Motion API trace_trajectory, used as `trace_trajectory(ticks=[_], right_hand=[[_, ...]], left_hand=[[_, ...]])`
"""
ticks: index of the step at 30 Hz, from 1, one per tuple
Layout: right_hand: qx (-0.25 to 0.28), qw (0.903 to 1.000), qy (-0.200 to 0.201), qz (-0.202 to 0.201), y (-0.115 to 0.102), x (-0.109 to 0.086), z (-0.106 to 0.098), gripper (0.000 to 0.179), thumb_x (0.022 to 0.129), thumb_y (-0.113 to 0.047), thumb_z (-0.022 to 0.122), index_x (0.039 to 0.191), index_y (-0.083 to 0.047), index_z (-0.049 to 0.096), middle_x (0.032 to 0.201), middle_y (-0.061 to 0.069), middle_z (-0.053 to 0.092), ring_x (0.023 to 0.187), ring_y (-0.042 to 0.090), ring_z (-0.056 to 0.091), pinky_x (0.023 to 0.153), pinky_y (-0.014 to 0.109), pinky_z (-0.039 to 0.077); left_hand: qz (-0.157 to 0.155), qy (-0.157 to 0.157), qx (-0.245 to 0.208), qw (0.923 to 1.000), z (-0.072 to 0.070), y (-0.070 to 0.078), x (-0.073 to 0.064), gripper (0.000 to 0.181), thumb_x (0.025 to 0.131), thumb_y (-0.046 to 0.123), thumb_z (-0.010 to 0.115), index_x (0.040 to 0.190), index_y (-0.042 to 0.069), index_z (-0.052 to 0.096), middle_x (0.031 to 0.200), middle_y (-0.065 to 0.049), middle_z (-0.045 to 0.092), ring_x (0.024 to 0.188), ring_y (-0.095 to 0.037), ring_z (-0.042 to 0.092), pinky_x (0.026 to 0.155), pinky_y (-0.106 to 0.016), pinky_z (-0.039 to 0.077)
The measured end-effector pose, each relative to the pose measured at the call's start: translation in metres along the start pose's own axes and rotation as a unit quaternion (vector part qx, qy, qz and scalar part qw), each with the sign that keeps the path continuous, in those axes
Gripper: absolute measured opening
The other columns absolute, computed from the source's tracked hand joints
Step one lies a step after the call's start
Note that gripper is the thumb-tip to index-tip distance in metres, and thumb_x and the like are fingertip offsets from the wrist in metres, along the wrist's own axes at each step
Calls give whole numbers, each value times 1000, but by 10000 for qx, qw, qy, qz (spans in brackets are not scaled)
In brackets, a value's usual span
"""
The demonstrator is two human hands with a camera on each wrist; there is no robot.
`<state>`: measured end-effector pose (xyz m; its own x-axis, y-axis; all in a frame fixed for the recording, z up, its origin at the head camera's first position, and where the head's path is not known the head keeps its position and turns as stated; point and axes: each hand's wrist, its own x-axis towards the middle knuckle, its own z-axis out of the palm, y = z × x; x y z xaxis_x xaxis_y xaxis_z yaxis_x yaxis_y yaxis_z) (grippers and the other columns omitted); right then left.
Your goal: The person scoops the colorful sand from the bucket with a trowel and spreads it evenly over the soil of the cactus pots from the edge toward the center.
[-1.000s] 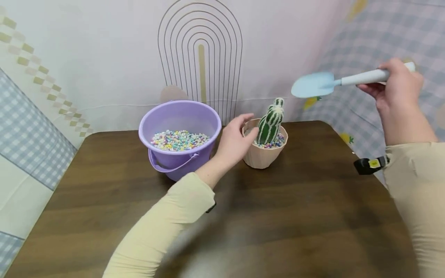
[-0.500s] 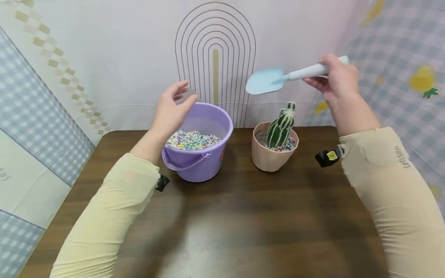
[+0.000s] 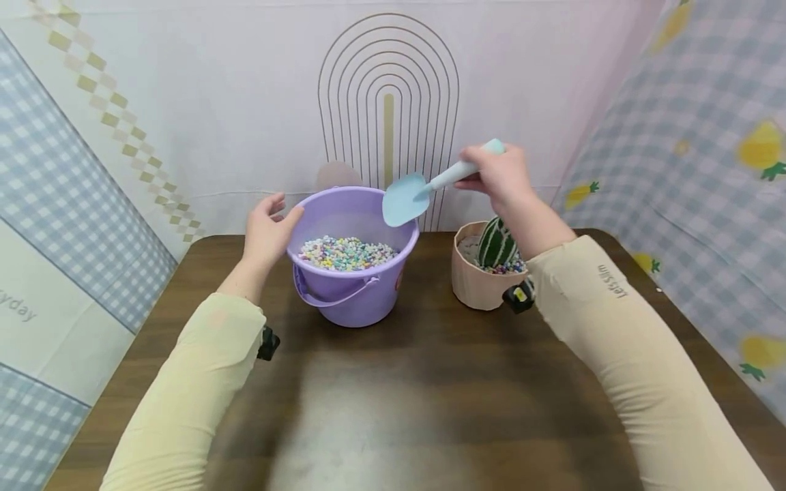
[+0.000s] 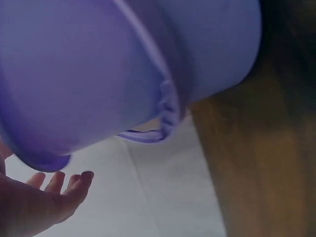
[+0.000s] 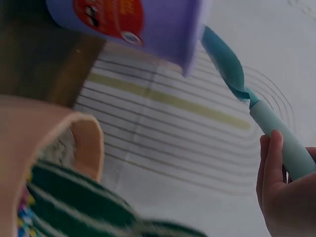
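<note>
One right hand [image 3: 500, 174] grips the pale-blue spoon-shaped trowel [image 3: 405, 200], perhaps high on its handle [image 3: 453, 175] for reach | left hand [image 3: 266, 237], fingers loose, beside the round purple plastic bucket [image 3: 371, 307], maybe to steady it; touch unclear | trowel up near bucket's top, bucket on brown wooden tabletop [image 3: 381, 395]

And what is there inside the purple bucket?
Small multicoloured pellets lie inside the purple bucket; how deep they go, and whether anything is buried under them, cannot be seen.
</note>
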<state>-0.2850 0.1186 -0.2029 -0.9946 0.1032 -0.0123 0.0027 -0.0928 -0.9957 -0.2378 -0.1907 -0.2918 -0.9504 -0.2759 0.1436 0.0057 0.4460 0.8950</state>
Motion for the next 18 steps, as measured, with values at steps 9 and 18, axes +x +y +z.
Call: trace_trajectory(ticks=[9, 18], right_hand=[[-2000, 9779, -277, -544, 42, 2, 38, 19, 83, -8, 63, 99, 2, 62, 88, 7, 60, 65, 12, 61, 62, 24, 58], [-4031, 8968, -589, -1725, 73, 4, 62, 13, 78, -17, 64, 83, -6, 67, 76, 5, 64, 64, 11, 52, 53, 17, 43]], left_hand=[[-669, -145, -829, 9942, 7, -12, -6, 52, 94, 14, 50, 142, 1, 36, 140, -24, 45, 124, -33, 51, 101, -37, 46], [-658, 85, -658, 9956, 17, -12, -8, 48, 91, 7, 46, 138, 2, 42, 136, -21, 51, 123, -30, 52, 102, -35, 45]])
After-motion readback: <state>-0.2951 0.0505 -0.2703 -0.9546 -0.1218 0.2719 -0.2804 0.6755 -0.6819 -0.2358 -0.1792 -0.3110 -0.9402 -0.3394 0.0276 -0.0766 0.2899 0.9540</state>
